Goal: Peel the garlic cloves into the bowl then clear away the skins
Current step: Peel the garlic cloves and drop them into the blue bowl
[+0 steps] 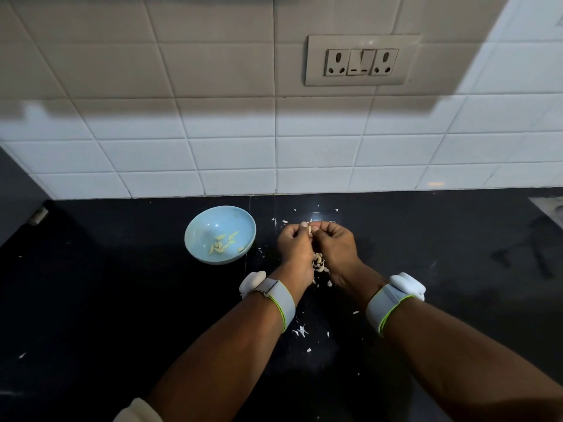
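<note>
Two hands, left hand [295,245] and right hand [336,246], fingers pinching one garlic clove [309,229]; one bowl [220,234].

Home kitchen, black stone counter [122,300], white tiled backsplash [231,153], wall socket panel [362,60], blue bowl [198,236]

Peeled cloves [224,243] in blue bowl [201,226], skins [300,330] scattered

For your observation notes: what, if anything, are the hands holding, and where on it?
The left hand and right hand together pinch a garlic clove at their fingertips, one on each side.
</note>
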{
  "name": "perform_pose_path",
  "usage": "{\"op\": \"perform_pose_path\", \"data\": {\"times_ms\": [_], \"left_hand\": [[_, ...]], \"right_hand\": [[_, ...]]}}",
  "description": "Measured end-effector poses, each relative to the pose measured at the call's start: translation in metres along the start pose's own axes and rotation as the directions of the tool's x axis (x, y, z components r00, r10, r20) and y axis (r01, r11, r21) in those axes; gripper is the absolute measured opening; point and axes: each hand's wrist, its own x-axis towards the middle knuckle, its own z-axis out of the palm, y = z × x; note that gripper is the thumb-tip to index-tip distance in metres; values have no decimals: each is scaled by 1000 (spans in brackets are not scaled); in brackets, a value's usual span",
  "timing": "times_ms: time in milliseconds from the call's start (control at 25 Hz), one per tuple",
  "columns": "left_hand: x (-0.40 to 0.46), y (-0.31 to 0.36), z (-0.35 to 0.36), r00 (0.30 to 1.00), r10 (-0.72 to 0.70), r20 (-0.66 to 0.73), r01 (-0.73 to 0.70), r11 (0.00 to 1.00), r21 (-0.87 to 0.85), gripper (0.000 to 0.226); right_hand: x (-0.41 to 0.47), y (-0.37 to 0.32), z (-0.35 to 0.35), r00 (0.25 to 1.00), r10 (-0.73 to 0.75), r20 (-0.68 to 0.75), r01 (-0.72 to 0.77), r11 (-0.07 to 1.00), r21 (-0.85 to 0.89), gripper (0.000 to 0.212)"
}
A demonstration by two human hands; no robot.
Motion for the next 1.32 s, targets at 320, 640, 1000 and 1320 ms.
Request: {"op": "perform_pose_path", "data": {"times_ms": [320,640,1000,1320], "left_hand": [[-4,-4,4,1000,12,-16,-12,1000,-21,22],[7,0,-6,992,122,-34,-117,984,131,25],[11,-4,-11,994,106,-24,-102,987,127,27],[1,5,2,993,-105,-46,106,994,14,31]], "right_hand": [[4,-1,3,994,83,-66,-81,996,44,13],[2,-19,-21,975,-215,-64,138,802,-581,7],[-4,-18,-14,902,-354,248,425,621,-659,18],[0,-7,-4,995,-75,65,83,986,-143,16]]}}
